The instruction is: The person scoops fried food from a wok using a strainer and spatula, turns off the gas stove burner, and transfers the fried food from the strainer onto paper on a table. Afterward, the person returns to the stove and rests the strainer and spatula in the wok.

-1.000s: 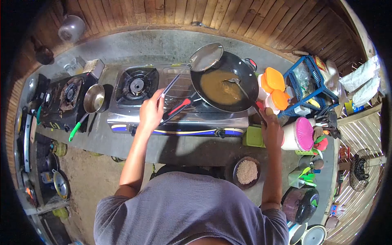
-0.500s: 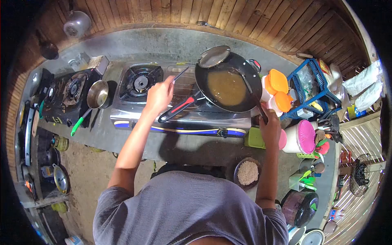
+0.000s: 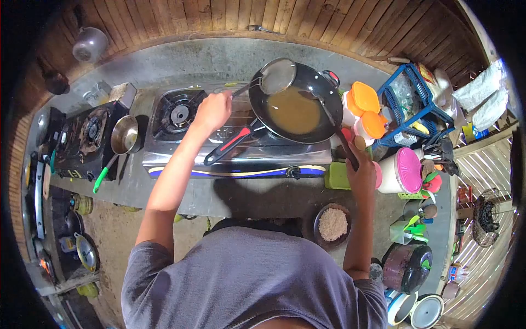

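Observation:
My left hand (image 3: 215, 109) is closed around the handle of a round mesh strainer (image 3: 278, 77). The strainer's bowl is over the upper left rim of a black wok (image 3: 327, 125); whether it touches the rim I cannot tell. Brown, cloudy liquid (image 3: 294, 112) fills the bottom of the wok. To the right, my right hand (image 3: 360, 170) grips the dark handle of a spatula (image 3: 330, 115), whose far end reaches into the wok and is partly hidden. The wok's red-and-black handle (image 3: 233, 143) points toward the lower left, untouched.
Under the wok is a two-burner gas stove (image 3: 241, 164). Orange-lidded containers (image 3: 364, 97) and a blue basket (image 3: 390, 93) stand at right. A bowl of pale, crumbly food (image 3: 332, 223) lies near my body. At left, a small saucepan (image 3: 125, 134) sits beside another stove (image 3: 90, 131).
My left hand has moved up slightly, and the strainer's mesh now shows rounder, faced more toward me. My right hand remains on the spatula. The whole view has shifted a little.

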Demonstrator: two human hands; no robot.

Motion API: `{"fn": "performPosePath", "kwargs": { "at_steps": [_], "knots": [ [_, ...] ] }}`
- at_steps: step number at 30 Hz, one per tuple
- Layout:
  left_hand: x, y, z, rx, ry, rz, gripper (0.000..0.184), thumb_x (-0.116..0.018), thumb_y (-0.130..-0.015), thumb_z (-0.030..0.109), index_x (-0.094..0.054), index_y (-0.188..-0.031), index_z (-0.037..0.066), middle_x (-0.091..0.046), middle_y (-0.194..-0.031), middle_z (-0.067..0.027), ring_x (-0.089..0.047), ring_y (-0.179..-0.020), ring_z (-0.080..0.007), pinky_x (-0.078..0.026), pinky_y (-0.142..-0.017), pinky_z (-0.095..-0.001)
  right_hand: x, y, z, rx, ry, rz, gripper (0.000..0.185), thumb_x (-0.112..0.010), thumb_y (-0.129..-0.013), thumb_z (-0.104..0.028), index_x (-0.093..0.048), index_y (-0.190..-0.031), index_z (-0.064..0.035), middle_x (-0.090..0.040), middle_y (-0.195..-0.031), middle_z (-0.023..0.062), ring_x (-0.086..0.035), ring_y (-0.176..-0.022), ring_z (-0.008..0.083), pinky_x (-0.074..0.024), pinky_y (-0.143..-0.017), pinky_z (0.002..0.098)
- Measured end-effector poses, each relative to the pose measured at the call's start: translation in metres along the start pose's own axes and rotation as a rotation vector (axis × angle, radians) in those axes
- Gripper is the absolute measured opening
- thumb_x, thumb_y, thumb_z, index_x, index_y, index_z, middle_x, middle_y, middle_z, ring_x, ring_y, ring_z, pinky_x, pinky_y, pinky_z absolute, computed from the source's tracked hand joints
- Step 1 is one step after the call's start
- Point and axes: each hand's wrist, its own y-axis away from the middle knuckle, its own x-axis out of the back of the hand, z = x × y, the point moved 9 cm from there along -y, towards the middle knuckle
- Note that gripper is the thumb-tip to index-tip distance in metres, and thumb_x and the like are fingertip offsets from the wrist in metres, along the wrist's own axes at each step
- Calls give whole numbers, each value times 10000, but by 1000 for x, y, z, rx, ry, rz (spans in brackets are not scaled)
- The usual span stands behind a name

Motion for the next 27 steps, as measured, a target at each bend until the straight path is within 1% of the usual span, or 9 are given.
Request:
{"fn": "performPosePath", "kwargs": {
  "at_steps": [2, 7, 11, 13, 16, 19, 22, 23, 27],
  "knots": [
    [1, -2, -1, -2, 21, -13, 259, -498, -932, 175, -649, -1089, 35, -661, -896, -273, -643, -875, -449, -515, -800, -530, 1, 4, -5, 25, 0, 14, 504, -663, -812, -72, -583, -1304, -151, -628, -1169, 167, -608, -1064, 362, -496, -891, 434],
    [-2, -5, 1, -42, 65, -58, 273, -511, -922, 148, -645, -1111, 5, -652, -921, -290, -636, -922, -442, -494, -842, -494, 15, 13, -12, -81, -28, -26, 499, -654, -809, -50, -595, -1297, -138, -646, -1064, 176, -629, -980, 357, -496, -858, 434],
    [-12, -7, 5, -60, 92, -217, 260, -530, -917, 169, -668, -1079, 20, -668, -944, -264, -643, -922, -430, -500, -834, -458, 30, 18, -16, -61, -29, 42, 490, -659, -802, -52, -615, -1280, -146, -635, -916, 168, -613, -848, 330, -485, -794, 415],
    [-22, -6, 8, -105, 115, -323, 255, -540, -914, 184, -678, -1063, 28, -674, -944, -251, -649, -925, -418, -502, -820, -446, 32, 20, -11, -65, -30, 59, 490, -657, -805, -46, -613, -1283, -142, -621, -900, 161, -607, -817, 319, -487, -776, 405],
    [-31, -1, 16, -152, 161, -395, 248, -536, -912, 202, -697, -1010, 41, -687, -905, -219, -670, -885, -368, -501, -783, -425, 35, 22, -3, -87, -25, 76, 482, -650, -813, -34, -612, -1282, -136, -618, -914, 157, -609, -801, 304, -492, -758, 389],
    [-35, 1, 21, -134, 217, -515, 257, -516, -914, 216, -716, -947, 58, -663, -741, -156, -647, -710, -255, -480, -663, -373, 38, 25, 2, -89, -21, 88, 469, -636, -824, -21, -612, -1280, -127, -631, -968, 163, -625, -822, 296, -502, -762, 375],
    [-32, 3, 24, -55, 267, -636, 265, -503, -911, 226, -725, -901, 80, -575, -614, -75, -542, -584, -161, -424, -580, -326, 43, 26, -2, -102, -50, 60, 458, -626, -834, -16, -610, -1280, -118, -643, -1034, 169, -642, -858, 288, -509, -785, 365],
    [-38, 0, 20, -92, 323, -621, 264, -506, -924, 229, -721, -886, 81, -487, -551, -8, -438, -500, -100, -346, -479, -292, 46, 26, -4, -110, -66, 43, 455, -623, -836, -16, -609, -1280, -115, -646, -1056, 171, -647, -871, 284, -511, -795, 362],
    [-54, 8, 7, 97, 577, -795, 267, -492, -963, 239, -703, -924, 82, -438, -563, 49, -355, -460, -45, -250, -407, -237, 54, 32, -1, -106, -60, 52, 453, -631, -844, -28, -604, -1289, -110, -652, -1063, 168, -652, -868, 262, -517, -784, 360]
  ]
}}
